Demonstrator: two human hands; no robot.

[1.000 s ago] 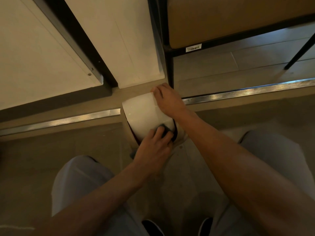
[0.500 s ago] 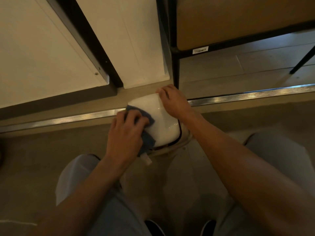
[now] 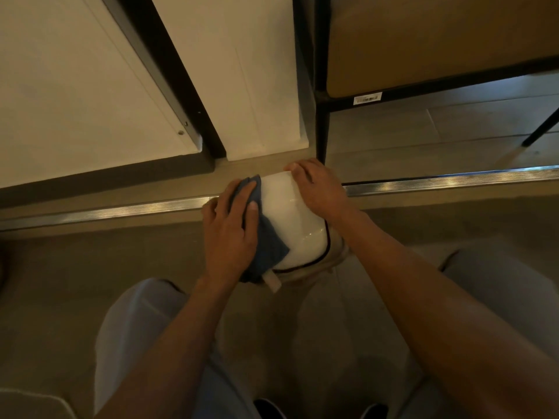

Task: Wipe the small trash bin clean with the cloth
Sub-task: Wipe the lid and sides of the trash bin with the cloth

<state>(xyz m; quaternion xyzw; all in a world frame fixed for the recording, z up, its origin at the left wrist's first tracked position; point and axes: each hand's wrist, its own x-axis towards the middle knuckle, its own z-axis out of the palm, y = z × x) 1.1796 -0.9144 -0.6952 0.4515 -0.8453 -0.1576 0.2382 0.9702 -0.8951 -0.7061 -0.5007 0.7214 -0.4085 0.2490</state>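
Note:
A small white trash bin (image 3: pixel 292 225) lies tilted on the floor between my knees, its dark-rimmed mouth toward me. My left hand (image 3: pixel 231 234) presses a blue cloth (image 3: pixel 267 240) against the bin's left side, fingers curled over the cloth near the bin's far end. The cloth's white tag hangs below the bin's rim. My right hand (image 3: pixel 320 189) grips the bin's right side near its far end, steadying it.
A metal floor strip (image 3: pixel 453 179) runs across behind the bin. A white door panel (image 3: pixel 236 77) with a black frame stands just beyond. A black-framed table leg (image 3: pixel 322 131) and wooden panel (image 3: pixel 423 40) are at the upper right. My knees flank the bin.
My left hand has slid the cloth from the bin's mouth along the left side to its far end. The right hand has kept its hold.

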